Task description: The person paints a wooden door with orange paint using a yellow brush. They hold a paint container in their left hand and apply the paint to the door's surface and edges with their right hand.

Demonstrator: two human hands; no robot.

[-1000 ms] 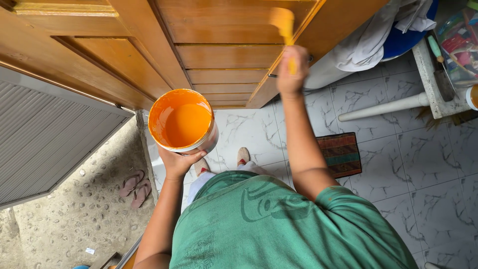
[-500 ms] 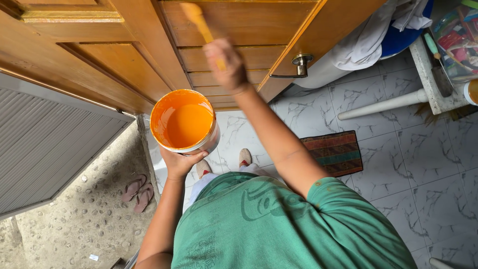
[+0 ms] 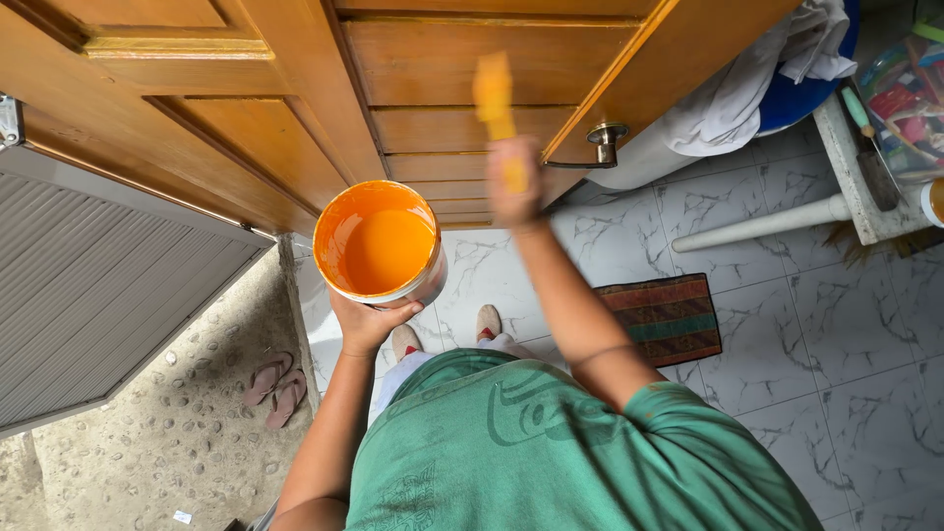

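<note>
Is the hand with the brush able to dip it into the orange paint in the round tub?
Probably yes. The right hand holds the yellow paintbrush against the wooden door, just beside the round white tub of orange paint. The tub's top is open, and nothing lies between them.

Bright, even daylight with soft shadows; the right hand (image 3: 513,182) and brush (image 3: 495,98) are motion-blurred, perhaps wide-angle-stretched.

Green printed short-sleeved shirt (image 3: 551,462), bare forearms, pale slippers (image 3: 487,320)

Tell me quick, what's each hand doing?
Left hand: shut on the paint bucket, gripping from below.
Right hand: shut on the paintbrush, against the wooden door.
</note>
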